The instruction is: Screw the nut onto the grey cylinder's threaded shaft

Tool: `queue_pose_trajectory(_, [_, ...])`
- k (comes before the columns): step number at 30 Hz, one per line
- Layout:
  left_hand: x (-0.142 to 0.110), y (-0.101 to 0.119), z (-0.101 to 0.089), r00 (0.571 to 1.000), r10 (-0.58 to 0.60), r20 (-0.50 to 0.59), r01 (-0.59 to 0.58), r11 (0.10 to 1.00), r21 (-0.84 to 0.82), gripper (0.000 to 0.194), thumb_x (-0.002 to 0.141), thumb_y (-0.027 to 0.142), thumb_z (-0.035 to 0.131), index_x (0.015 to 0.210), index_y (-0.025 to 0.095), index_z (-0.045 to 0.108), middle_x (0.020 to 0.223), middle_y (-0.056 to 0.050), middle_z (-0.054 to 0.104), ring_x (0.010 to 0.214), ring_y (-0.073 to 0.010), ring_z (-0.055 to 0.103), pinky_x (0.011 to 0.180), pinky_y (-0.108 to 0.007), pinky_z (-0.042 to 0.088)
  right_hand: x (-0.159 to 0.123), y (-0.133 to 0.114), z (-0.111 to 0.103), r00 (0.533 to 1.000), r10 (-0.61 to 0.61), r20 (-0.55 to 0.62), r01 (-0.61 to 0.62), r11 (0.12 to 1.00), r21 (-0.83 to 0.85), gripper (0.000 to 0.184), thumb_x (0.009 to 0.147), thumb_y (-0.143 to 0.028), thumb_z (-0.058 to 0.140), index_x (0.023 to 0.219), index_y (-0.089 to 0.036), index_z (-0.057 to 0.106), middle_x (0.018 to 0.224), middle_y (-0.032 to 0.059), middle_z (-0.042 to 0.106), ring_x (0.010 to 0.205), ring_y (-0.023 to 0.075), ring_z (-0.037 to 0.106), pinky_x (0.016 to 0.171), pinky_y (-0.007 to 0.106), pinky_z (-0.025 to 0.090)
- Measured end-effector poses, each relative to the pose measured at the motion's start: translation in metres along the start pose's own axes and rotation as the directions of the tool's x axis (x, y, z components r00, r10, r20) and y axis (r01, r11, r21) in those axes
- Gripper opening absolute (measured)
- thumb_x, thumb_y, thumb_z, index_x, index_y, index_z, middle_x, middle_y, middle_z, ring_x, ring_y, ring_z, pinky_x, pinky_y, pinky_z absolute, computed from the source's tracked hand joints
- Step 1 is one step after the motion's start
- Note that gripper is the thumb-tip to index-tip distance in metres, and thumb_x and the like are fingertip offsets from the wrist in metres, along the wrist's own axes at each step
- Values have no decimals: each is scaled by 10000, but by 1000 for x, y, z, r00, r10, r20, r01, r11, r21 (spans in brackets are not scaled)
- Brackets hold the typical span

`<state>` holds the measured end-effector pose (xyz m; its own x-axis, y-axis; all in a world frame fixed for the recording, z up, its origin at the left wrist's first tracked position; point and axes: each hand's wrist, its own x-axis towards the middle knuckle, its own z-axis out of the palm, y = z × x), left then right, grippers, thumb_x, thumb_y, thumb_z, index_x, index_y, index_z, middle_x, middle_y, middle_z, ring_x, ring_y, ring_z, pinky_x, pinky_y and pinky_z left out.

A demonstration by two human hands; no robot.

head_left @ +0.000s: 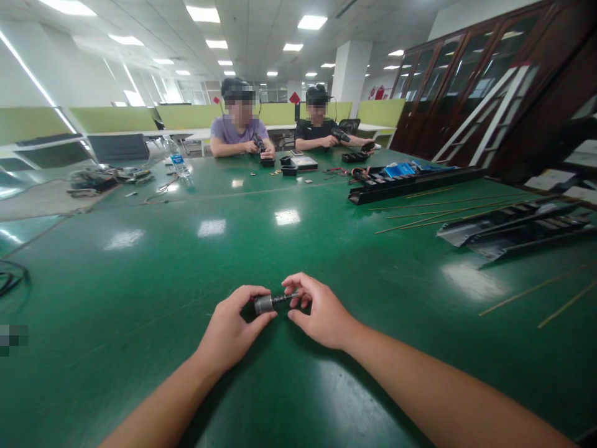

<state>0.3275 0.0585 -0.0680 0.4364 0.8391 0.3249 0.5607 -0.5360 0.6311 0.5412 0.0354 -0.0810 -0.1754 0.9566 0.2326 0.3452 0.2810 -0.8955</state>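
Narrow grip from both hands: left hand (232,326) around small silver cylindrical motor with dark shaft (264,304), right hand (321,312) pinching shaft end. Held over front part of glossy green bench (140,280).

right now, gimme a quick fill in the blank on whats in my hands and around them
1. The left hand holds the wider silver end of a small metal cylinder, while the right hand closes on its thin dark ____.
2. Both hands are above a glossy ____ tabletop.
3. Far across the table, a clear plastic water bottle carries a ____ label.

Missing words: shaft, green, blue.
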Motion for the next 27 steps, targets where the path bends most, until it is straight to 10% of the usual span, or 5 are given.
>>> queue_pose_trajectory(27, [-3,-3,6,999,6,40,-3,996,-84,260,834,310,729,1082,264,663,1007,10,713,922,-168,668,839,-294,506,-1,-9,-2,998,-47,30,50,992,-112,182,773,-165,714,947,-195,760,868,14,731,781,151,648,712,259,456])
